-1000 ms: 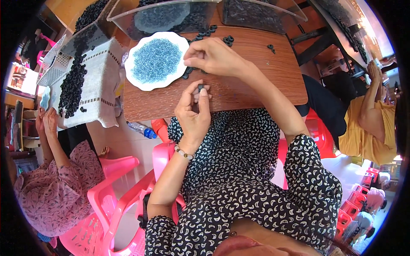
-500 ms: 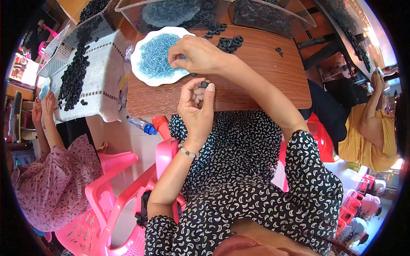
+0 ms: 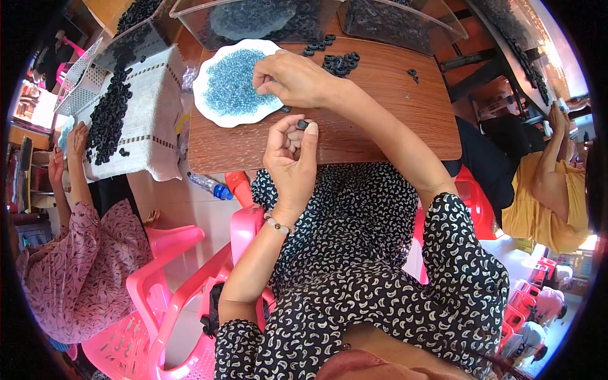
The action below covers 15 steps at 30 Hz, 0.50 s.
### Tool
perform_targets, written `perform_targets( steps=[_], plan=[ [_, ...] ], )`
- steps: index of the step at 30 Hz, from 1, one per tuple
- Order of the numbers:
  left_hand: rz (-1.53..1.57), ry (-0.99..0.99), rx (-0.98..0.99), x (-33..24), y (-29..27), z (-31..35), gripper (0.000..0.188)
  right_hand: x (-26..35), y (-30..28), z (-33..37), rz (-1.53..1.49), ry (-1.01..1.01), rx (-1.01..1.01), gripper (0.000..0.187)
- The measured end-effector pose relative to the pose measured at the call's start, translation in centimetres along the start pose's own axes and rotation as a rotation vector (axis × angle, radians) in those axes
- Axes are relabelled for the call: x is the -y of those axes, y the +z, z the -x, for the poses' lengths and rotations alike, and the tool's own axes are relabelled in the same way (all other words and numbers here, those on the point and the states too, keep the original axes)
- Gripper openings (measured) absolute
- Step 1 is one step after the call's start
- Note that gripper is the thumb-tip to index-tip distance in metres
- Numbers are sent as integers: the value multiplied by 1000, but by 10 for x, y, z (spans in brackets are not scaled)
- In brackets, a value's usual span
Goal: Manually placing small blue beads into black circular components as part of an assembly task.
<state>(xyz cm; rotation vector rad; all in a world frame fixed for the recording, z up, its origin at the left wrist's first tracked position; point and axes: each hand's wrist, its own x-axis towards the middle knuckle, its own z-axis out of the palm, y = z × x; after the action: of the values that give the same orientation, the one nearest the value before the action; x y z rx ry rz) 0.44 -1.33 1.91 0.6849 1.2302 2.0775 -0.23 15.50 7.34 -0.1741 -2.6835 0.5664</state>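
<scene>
A white scalloped plate (image 3: 209, 113) on the brown table holds a heap of small blue-grey translucent pieces (image 3: 231, 82). Over the plate's right side is my right hand (image 3: 288, 79), its fingers curled and pinched together; whatever sits between the fingertips is too small to make out. My left hand (image 3: 292, 149) is raised at the table's near edge, palm turned up. Between its thumb and forefinger it pinches a small black part (image 3: 303, 125). Another dark piece (image 3: 285, 109) lies by the plate's lower right rim.
Black parts (image 3: 341, 64) cluster behind my right wrist, with a few more (image 3: 413, 75) farther right. Clear plastic bins (image 3: 405, 31) line the table's back. At left, a cloth-covered table (image 3: 149, 120) bears a black pile (image 3: 109, 120). Co-workers (image 3: 95, 253) sit on both sides.
My right hand has shifted slightly to the right over the plate, fingers still pinched. The left hand stays in place with the black part. The left co-worker's hands have moved a little.
</scene>
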Motion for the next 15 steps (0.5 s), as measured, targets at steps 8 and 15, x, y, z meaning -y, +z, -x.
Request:
perform_targets(
  steps=[8, 15],
  plan=[
    [23, -19, 1, -3, 1, 1, 26, 3, -4, 3, -42, 30, -2, 15],
    [2, -21, 0, -1, -1, 1, 25, 15, -2, 4, 40, 100, 176, 17]
  ],
)
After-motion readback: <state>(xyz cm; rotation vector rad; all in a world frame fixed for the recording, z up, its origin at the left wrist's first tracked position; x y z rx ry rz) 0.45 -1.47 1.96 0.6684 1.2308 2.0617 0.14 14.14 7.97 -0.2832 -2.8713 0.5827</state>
